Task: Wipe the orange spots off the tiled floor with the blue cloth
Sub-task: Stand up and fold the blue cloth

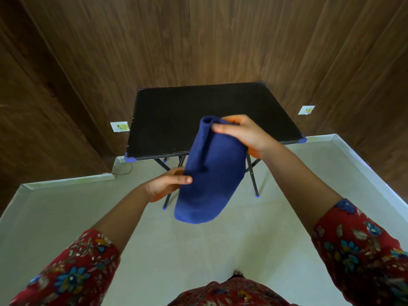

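The cloth (212,177) is dark blue and held in the air in front of the person, above the floor (198,250) and partly over the near edge of the counter (198,120); it touches neither. It is folded over on itself, with a crease running down its length. Its long axis runs from a rolled top end, far from the camera, down to a rounded bottom end that hangs nearer and slightly to the left. How many layers it has is hard to tell.

The right hand (240,133) has the top end in its grip: the thumb lies on the near face, and the fingers curl round the back, mostly hidden by the cloth. The left hand (164,184) pinches the left edge about halfway down, thumb on the front, fingers out of sight behind. (The heel of the right hand shows an orange tint.)

Both forearms are bare up to red flowered sleeves (72,270), which the picture's edges cut off. The cloth and arms hide part of the pale floor and the counter's near edge. The counter is black with blue corner caps and stands on crossed dark legs against a wood-panelled wall (198,40). Two small white plates (119,126) are fixed low on the wall, one on each side; their markings are too small to read. At the bottom edge, toes (238,273) peek out from the red garment.
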`<control>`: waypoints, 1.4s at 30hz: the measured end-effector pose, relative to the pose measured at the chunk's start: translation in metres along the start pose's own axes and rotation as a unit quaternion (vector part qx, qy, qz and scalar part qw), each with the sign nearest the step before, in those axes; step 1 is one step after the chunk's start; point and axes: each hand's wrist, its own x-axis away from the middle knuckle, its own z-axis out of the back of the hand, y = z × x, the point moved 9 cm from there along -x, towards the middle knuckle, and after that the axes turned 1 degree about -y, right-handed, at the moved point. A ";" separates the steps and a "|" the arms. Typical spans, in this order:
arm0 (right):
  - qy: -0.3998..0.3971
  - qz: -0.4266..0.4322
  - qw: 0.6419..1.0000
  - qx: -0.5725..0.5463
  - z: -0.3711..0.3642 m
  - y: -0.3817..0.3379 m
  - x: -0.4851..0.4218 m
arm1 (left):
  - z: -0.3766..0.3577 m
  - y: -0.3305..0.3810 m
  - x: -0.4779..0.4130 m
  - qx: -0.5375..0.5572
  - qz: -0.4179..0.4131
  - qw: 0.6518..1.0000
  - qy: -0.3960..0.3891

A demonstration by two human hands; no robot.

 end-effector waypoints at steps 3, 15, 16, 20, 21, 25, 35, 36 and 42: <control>0.075 -0.127 0.938 -0.313 0.014 0.049 0.002 | 0.002 0.002 -0.004 0.044 0.014 0.998 0.047; 0.063 -0.273 0.920 -0.273 -0.071 0.187 0.046 | 0.033 -0.066 -0.003 0.030 0.190 0.971 0.141; 0.075 -0.267 0.933 -0.229 -0.068 0.190 0.044 | 0.034 -0.075 -0.003 0.030 0.216 0.965 0.148; 0.131 -0.233 0.961 -0.069 -0.061 0.190 0.046 | 0.046 -0.092 -0.003 0.030 0.230 0.939 0.253; 0.152 -0.224 0.961 -0.051 -0.058 0.192 0.046 | 0.049 -0.091 -0.005 0.033 0.210 0.937 0.278; 0.133 -0.163 0.977 -0.042 -0.048 0.182 0.032 | 0.051 -0.061 -0.015 -0.064 0.110 0.956 0.266; 0.018 -0.041 0.966 0.254 -0.026 0.110 0.010 | 0.051 0.030 -0.010 -0.443 -0.037 0.865 0.232; -0.018 -0.057 0.980 0.189 -0.022 0.103 0.011 | 0.046 0.040 -0.006 -0.379 -0.057 0.902 0.199; -0.094 -0.136 0.950 -0.265 -0.024 0.119 0.031 | 0.045 0.072 0.004 -0.095 -0.118 0.968 0.201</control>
